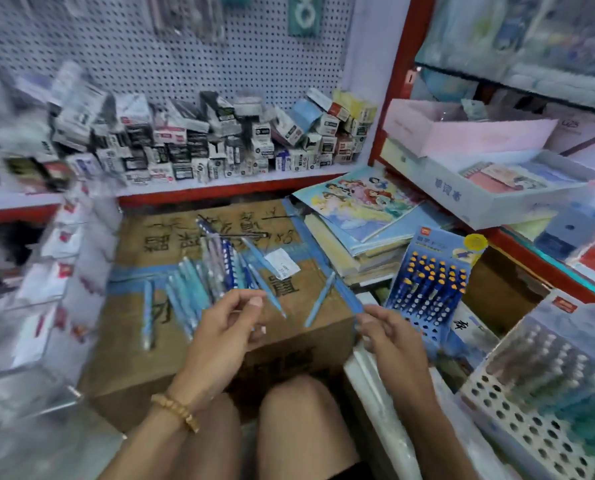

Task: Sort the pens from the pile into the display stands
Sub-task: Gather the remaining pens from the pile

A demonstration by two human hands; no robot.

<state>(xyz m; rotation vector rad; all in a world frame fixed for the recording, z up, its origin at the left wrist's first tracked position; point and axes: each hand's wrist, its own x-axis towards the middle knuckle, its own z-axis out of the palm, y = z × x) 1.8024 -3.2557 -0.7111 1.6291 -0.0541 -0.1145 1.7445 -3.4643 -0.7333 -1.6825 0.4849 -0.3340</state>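
Bare knees (299, 420) sit lowest in view, just under a cardboard box (171, 344) that serves as the work surface. Above them the left hand (223, 327), with a beaded bracelet (175, 412) at the wrist, curls its fingers (251, 303) and thumb around what seems to be a light blue pen, though blur hides most of it. The right hand (389, 330) pinches the lower end of another blue pen (348, 296) between thumb and forefinger, its shaft slanting up and left over the box's right edge. The pile of pens (206, 275) lies spread across the box top, just beyond the left fingers. A blue display stand (431, 282), its upper rows filled with orange-tipped pens, stands just beside the right hand. A white perforated display stand (538, 403) lies further right, near the camera.
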